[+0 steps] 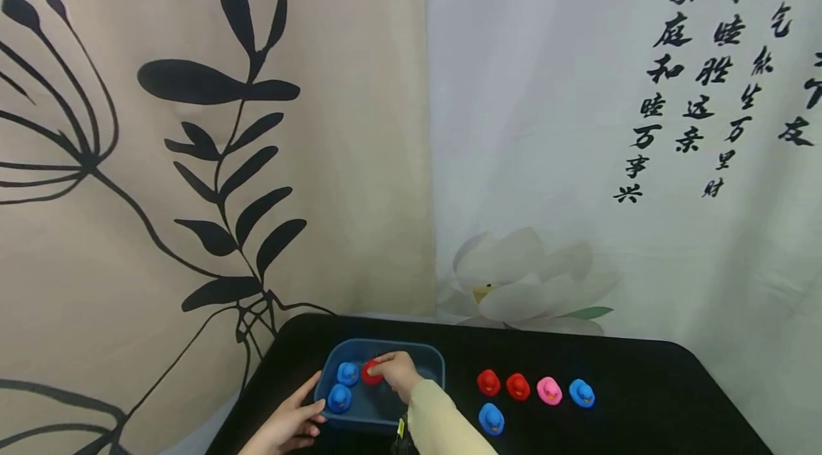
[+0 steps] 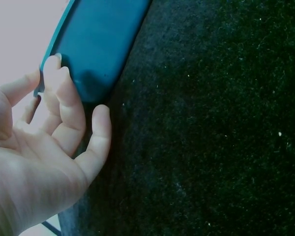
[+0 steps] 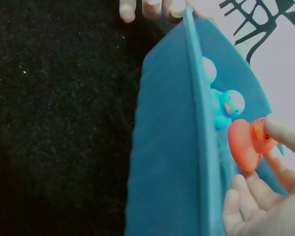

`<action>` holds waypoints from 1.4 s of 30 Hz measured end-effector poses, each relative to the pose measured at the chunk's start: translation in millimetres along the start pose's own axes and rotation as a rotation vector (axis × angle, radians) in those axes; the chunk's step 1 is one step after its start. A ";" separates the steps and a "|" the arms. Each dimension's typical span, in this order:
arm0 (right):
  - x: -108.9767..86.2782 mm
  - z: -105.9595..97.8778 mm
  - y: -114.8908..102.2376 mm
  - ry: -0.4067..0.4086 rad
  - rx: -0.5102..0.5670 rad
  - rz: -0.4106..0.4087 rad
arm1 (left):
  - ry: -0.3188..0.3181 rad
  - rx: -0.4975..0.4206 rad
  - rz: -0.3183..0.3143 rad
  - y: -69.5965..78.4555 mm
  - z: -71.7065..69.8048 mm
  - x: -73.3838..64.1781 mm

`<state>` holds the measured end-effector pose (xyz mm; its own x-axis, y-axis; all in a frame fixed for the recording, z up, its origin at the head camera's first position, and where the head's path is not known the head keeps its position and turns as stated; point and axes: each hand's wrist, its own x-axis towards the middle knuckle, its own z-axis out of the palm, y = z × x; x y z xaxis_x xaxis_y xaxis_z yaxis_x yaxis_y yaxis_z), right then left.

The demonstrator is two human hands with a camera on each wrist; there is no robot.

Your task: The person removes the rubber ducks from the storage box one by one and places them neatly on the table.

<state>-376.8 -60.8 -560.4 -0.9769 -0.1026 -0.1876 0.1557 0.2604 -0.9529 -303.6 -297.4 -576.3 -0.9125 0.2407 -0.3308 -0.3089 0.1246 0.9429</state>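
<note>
My right hand (image 1: 397, 374) pinches a red rubber duck (image 3: 246, 144) between thumb and fingers, inside the blue plastic bin (image 1: 379, 416). Two blue rubber ducks sit at the bin's left side, one farther back (image 1: 347, 374) and one nearer (image 1: 339, 399). At the bin's front left corner, my left hand (image 1: 292, 421) grips the edge. In the left wrist view its thumb meets the rim while other fingers (image 2: 71, 101) curl by the outer wall. The ducks are hidden from that view.
Right of the bin, two red ducks (image 1: 488, 383) (image 1: 518, 386), a pink duck (image 1: 549, 391) and a blue duck (image 1: 582, 394) stand in a row on the black table (image 1: 642, 419). Another blue duck (image 1: 491, 418) sits in front. Printed curtains (image 1: 359, 155) hang behind.
</note>
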 end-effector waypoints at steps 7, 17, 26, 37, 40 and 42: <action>-10.0 -8.0 -9.9 -0.032 -0.023 -0.020 | -0.013 0.032 -0.011 -2.5 -3.6 0.3; -19.1 -18.3 -18.6 -0.067 -0.019 -0.027 | 0.058 0.062 -0.026 4.6 -0.3 -0.4; -34.9 -21.5 -26.4 -0.140 -0.001 -0.061 | 0.055 0.082 -0.017 2.6 -0.7 -3.1; -42.5 -40.2 -31.5 -0.162 -0.021 -0.091 | 0.078 0.106 -0.025 4.7 0.5 2.7; -43.3 -46.8 -32.6 -0.167 -0.030 -0.097 | 0.064 0.113 -0.019 5.1 -0.2 2.7; -43.9 -51.6 -33.4 -0.173 -0.036 -0.106 | 0.055 0.121 -0.014 5.8 -0.7 2.1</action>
<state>-346.7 -15.5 -508.1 -0.9474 -0.2934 -0.1279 0.0452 0.2731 -0.9609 -307.5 -296.8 -571.5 -0.9228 0.1853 -0.3379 -0.2901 0.2433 0.9255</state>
